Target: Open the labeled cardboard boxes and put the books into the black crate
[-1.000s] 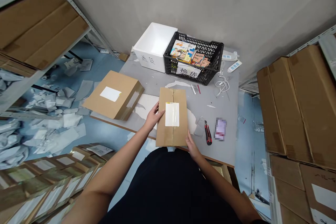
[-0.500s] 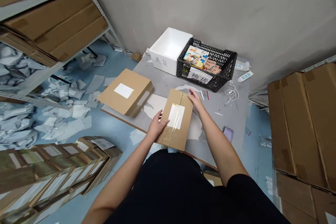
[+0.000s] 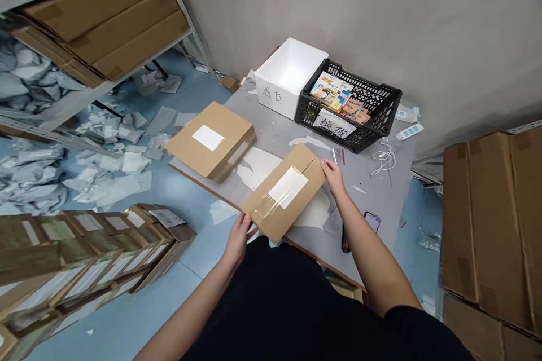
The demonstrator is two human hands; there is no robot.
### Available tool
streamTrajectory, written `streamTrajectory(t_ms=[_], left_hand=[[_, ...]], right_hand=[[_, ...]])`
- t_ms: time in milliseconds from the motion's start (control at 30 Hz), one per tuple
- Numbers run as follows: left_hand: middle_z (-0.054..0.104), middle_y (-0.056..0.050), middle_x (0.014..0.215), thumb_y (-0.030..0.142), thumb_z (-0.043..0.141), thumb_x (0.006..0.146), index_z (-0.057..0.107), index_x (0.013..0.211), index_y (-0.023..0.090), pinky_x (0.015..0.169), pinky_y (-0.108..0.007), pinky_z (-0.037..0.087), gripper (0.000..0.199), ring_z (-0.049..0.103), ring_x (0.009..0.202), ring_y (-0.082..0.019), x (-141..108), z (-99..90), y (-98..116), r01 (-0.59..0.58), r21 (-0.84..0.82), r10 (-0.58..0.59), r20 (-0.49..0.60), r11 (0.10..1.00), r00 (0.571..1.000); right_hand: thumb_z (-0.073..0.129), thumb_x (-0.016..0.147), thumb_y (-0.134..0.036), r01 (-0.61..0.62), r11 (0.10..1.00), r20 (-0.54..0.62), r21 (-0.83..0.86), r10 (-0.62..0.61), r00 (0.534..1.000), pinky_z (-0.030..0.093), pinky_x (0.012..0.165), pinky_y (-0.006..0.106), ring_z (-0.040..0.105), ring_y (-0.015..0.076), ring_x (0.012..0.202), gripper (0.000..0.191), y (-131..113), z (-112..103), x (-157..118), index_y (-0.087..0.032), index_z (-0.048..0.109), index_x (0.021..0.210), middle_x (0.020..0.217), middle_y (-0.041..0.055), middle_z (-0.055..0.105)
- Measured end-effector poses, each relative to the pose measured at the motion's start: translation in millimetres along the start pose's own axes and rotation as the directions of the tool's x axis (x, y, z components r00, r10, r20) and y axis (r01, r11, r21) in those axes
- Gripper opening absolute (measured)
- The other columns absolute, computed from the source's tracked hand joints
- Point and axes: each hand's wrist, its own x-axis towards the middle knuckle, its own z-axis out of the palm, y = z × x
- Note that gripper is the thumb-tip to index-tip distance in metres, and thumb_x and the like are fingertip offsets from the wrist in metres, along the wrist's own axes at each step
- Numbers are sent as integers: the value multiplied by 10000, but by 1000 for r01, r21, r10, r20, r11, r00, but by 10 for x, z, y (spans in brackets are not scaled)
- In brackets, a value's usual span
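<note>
Taped cardboard carton (image 3: 284, 194), frame centre, long axis rising rightward; left hand (image 3: 237, 238) and right hand (image 3: 333, 177) clamp fingers on opposite ends.

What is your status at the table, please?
Left hand and right hand gripping taped brown rectangular cardboard box. White label up. Red-and-black utility knife partly hidden by right forearm.

Past the right hand (image 3: 332, 177), the paper sign (image 3: 334, 124) on the black basket (image 3: 369, 139) reads 换货; farther left, the white box (image 3: 288, 105) perhaps says 退货.

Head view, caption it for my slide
Left hand and right hand hold a taped box at a grey table.
</note>
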Motion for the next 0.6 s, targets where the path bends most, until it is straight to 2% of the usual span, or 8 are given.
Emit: streamTrajectory(t_ms=[100,167,233,333,400,467,533,600], left_hand=[[605,-88,1305,607,624,797,549,1294,267,854,-359,551,606,631,1102,-233,268,-39,206,-73,119,81,-67,990,994],[644,-98,1235,628,571,816,522,1318,244,788,-347,557,635,656,1027,-230,504,-44,375,-100,269,115,-41,958,992],[646,-109,1230,627,520,840,532,1308,206,802,-363,545,630,641,1042,-247,773,16,560,-156,417,166,14,895,986],[638,-92,1263,575,481,872,643,1160,181,980,-367,449,514,573,1164,-264,1174,237,838,-325,580,308,131,747,942],[672,-80,1203,554,445,892,677,1094,181,998,-364,428,484,582,1142,-274,1378,421,997,-383,643,304,236,664,923],[685,-83,1164,512,426,911,670,1123,188,990,-377,430,458,599,1109,-280,1485,579,1113,-433,704,311,305,562,900],[634,-111,1248,459,458,913,616,1229,196,1019,-409,407,441,572,1157,-293,1475,692,1162,-516,761,414,354,394,839],[536,-141,1366,414,509,902,570,1292,205,1092,-463,328,446,478,1274,-316,1356,776,1118,-622,767,522,471,155,711]], right_hand=[[577,809,-570,-55,996,-131,-70,46,990,471,839,354,596,224,914,438,88,-186,-439,-175,659,979,1003,97,685],[576,809,-571,-133,985,-208,-106,108,972,477,845,365,603,234,928,467,138,-288,-762,-172,648,1041,1017,109,679],[569,814,-565,-214,968,-251,-127,178,952,487,837,372,612,241,928,517,171,-350,-1080,-177,626,1151,1022,113,678],[572,807,-551,-308,942,-282,-131,263,923,501,811,386,630,245,881,613,200,-356,-1500,-179,571,1294,991,101,679],[579,801,-540,-339,936,-291,-97,299,909,511,801,395,637,249,866,654,215,-320,-1706,-170,545,1339,980,99,678],[578,805,-532,-347,937,-303,-45,318,898,522,791,392,638,252,877,665,232,-278,-1827,-165,530,1358,987,106,671],[572,812,-528,-343,939,-323,-7,322,890,532,777,380,636,248,882,661,250,-249,-1865,-169,521,1365,1002,110,655],[573,812,-525,-346,938,-343,12,329,880,537,762,372,634,238,864,654,272,-236,-1850,-185,516,1368,1009,102,640]])
